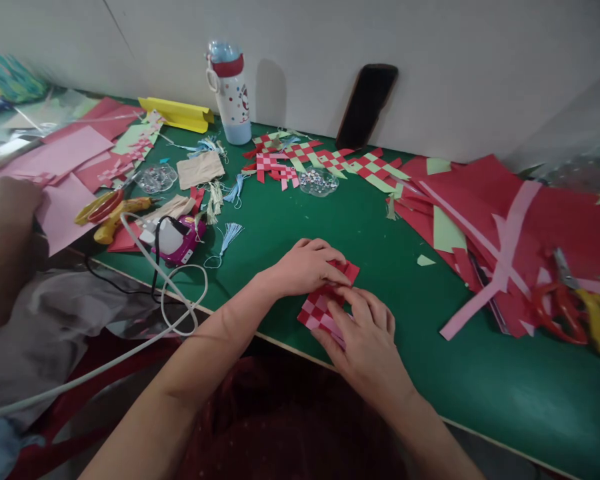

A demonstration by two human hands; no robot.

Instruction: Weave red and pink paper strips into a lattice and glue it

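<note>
A small woven paper square, red and pink in a checker pattern, lies near the front edge of the green table. My left hand rests on its upper part with fingers curled and pressed down on a red strip. My right hand covers its lower right side, fingertips pinching the weave. Both hands hold the piece flat against the table.
Red and pink paper sheets and orange-yellow scissors lie at the right. Finished woven pieces, a bowl of beads, a bottle and a phone stand behind. A glue gun, cables and another person's hand are at the left.
</note>
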